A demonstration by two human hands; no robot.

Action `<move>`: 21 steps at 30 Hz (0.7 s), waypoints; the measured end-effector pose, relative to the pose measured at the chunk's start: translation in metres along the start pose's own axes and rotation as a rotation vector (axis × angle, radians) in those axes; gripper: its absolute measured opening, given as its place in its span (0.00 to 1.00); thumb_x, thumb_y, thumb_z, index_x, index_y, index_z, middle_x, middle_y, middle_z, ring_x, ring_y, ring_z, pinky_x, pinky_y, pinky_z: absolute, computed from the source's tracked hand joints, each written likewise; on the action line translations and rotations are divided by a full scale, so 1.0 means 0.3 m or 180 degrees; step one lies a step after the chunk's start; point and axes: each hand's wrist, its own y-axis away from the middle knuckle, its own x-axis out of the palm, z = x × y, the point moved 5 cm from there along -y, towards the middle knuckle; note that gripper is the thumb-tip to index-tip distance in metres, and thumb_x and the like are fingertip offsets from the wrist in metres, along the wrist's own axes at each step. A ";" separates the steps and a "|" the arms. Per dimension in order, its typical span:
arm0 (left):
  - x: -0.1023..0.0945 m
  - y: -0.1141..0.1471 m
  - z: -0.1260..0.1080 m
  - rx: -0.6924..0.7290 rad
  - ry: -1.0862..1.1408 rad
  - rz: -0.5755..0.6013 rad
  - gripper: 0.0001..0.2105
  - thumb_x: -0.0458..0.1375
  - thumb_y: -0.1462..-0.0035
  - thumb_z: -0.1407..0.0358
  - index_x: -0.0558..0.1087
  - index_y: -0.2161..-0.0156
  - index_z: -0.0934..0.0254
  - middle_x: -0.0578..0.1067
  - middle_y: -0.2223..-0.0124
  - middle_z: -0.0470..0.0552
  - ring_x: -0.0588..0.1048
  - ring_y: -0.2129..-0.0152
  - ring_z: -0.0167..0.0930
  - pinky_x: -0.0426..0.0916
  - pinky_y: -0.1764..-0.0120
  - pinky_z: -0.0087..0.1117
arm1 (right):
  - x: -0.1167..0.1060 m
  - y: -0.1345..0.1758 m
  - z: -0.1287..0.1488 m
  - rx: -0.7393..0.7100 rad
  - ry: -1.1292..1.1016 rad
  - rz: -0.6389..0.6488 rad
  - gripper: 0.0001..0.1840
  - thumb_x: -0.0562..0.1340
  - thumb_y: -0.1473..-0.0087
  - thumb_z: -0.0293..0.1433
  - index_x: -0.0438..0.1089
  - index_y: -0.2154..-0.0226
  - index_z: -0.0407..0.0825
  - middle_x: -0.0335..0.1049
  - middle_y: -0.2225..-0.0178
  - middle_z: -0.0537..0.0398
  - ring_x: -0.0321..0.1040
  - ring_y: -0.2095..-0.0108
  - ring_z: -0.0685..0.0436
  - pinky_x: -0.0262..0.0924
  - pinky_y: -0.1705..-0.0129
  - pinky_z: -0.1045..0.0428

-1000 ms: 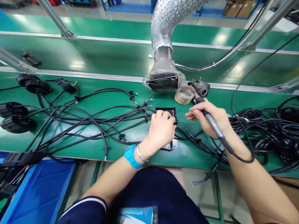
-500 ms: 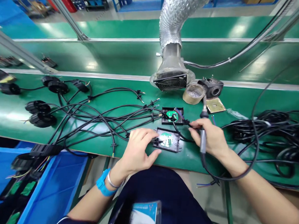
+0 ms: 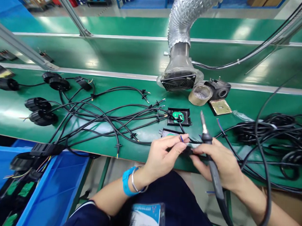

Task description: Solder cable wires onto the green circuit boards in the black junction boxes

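Note:
My left hand (image 3: pixel 162 155) pinches the end of a black cable (image 3: pixel 188 150), where a short blue wire (image 3: pixel 182 138) shows at the fingertips. My right hand (image 3: pixel 221 164) is closed around a soldering iron (image 3: pixel 215 177), its metal tip pointing up and away from me. Thumb and forefinger of that same hand also grip the black cable. Just beyond my left fingers lies an open black case (image 3: pixel 169 131), partly covered by the hand. Behind it sits a second open black case (image 3: pixel 190 120) with a green circuit board (image 3: pixel 178 117) and cables attached.
A fume extractor (image 3: pixel 179 82) hangs over the bench. Near it are a tape roll (image 3: pixel 200 95), an iron stand (image 3: pixel 219 89) and a yellowish pad (image 3: pixel 220 107). Black cables (image 3: pixel 103 116) spread leftward; coiled cables (image 3: pixel 265 131) lie right. A blue bin (image 3: pixel 55 188) stands lower left.
My left hand has moved right from the nearer case to the cable end. My right hand, still holding the iron and cable, has come down toward me, taking the iron away from its stand.

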 end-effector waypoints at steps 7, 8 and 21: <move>0.058 0.070 0.024 -0.0733 0.0310 0.0692 0.12 0.53 0.38 0.62 0.74 0.66 0.69 0.73 0.75 0.47 0.71 0.76 0.24 0.67 0.68 0.24 | -0.038 0.025 0.018 0.0726 -0.0534 -0.0366 0.17 0.65 0.52 0.28 0.61 0.60 0.49 0.73 0.65 0.53 0.73 0.66 0.47 0.69 0.64 0.53; 0.052 0.083 0.021 -0.0820 0.0317 0.0834 0.12 0.53 0.38 0.62 0.75 0.66 0.69 0.73 0.75 0.47 0.71 0.76 0.24 0.66 0.69 0.24 | -0.038 0.019 0.022 0.0765 -0.0542 -0.0435 0.16 0.65 0.51 0.27 0.61 0.60 0.49 0.74 0.64 0.53 0.74 0.65 0.47 0.69 0.64 0.53; -0.109 0.172 0.012 -0.0503 0.0374 -0.0064 0.08 0.55 0.39 0.66 0.76 0.66 0.64 0.70 0.80 0.44 0.68 0.81 0.21 0.64 0.73 0.21 | 0.038 0.030 -0.073 0.0374 0.0801 -0.0068 0.11 0.62 0.46 0.30 0.62 0.59 0.47 0.73 0.60 0.48 0.71 0.65 0.46 0.66 0.63 0.52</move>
